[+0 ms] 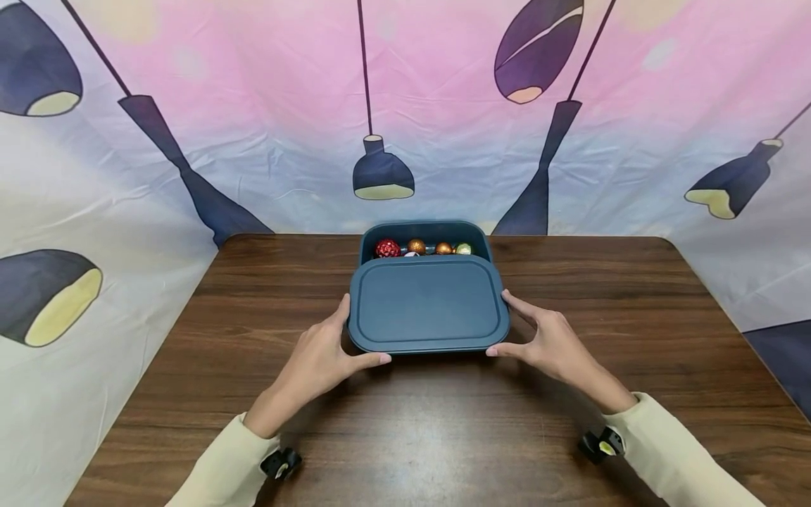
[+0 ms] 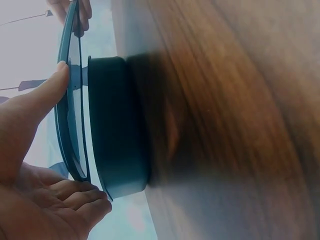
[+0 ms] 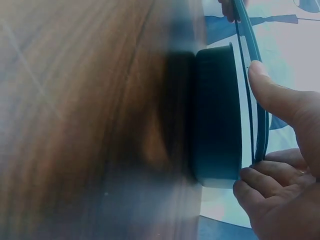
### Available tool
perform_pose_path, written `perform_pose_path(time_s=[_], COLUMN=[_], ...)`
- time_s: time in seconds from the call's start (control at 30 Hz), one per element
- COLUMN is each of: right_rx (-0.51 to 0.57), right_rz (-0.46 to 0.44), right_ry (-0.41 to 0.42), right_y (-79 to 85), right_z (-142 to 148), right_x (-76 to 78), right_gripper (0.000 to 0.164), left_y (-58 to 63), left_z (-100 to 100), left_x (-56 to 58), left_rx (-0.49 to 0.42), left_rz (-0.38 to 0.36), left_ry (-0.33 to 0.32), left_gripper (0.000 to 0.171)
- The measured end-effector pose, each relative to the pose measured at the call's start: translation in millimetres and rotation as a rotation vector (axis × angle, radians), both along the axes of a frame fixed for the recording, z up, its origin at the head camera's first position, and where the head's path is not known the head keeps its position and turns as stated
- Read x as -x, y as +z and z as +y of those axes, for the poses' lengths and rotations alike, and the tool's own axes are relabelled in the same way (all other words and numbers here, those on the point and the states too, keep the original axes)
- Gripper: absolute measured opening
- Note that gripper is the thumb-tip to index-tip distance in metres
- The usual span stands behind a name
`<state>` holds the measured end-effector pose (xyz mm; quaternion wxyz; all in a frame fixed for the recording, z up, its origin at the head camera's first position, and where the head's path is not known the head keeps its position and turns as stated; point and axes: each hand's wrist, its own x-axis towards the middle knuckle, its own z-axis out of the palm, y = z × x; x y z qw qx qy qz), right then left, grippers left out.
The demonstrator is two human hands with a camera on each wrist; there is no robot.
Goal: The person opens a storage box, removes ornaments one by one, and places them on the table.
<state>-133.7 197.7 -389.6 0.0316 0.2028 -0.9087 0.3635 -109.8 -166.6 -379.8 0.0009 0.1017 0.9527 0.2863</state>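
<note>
A dark blue-green rectangular box (image 1: 426, 229) stands at the table's far edge. Shiny baubles, among them a red one (image 1: 388, 248) and a gold one (image 1: 416, 246), show at its back. The matching lid (image 1: 428, 303) covers the rest of the opening in the head view. Both wrist views show a gap between the lid (image 2: 63, 115) and the box (image 2: 120, 125). My left hand (image 1: 319, 355) grips the lid's left end, thumb at the near edge and fingers along the side. At the right end, my right hand (image 1: 551, 345) holds it likewise.
The brown wooden table (image 1: 418, 436) extends around the box and in front of it. Behind hangs a pastel cloth (image 1: 285, 105) printed with dark lamp shapes. Small black devices (image 1: 281, 463) sit at both sleeve cuffs.
</note>
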Motion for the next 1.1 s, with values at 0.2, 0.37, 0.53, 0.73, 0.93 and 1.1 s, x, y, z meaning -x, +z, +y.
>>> perform_pose_path(time_s=[0.2,0.37,0.53,0.73,0.93,1.1], right_rx=[-0.023,-0.031,-0.035,-0.031,-0.049,-0.060], right_rz=[0.009,0.008,0.014,0.029,0.052,0.058], right_ry=[-0.007,-0.005,-0.003,0.003,0.007,0.013], right_y=[-6.1,-10.7,-11.7,-13.2,-16.5,-18.8], right_z=[4.3,7.5,10.7,13.9,14.8,15.4], right_x=[-9.0,-17.2,-23.8,-31.1,-38.3,-43.7], right_gripper=[0.095,0.094,0.094,0.093,0.093,0.093], left_y=[-1.4,-1.4,-2.1,-2.5,-4.6,-7.3], left_z=[2.0,3.5,5.2,7.5,9.7,11.1], left_x=[-7.8,-16.9,-24.2,-31.5,-42.4,-50.5], left_rx=[0.018,0.029,0.039,0.063,0.097,0.105], left_rz=[-0.001,0.009,0.025,0.010,0.048,0.042], left_ry=[0.003,0.001,-0.005,-0.006,0.005,0.018], left_gripper=[0.126,0.125,0.124,0.124,0.124,0.123])
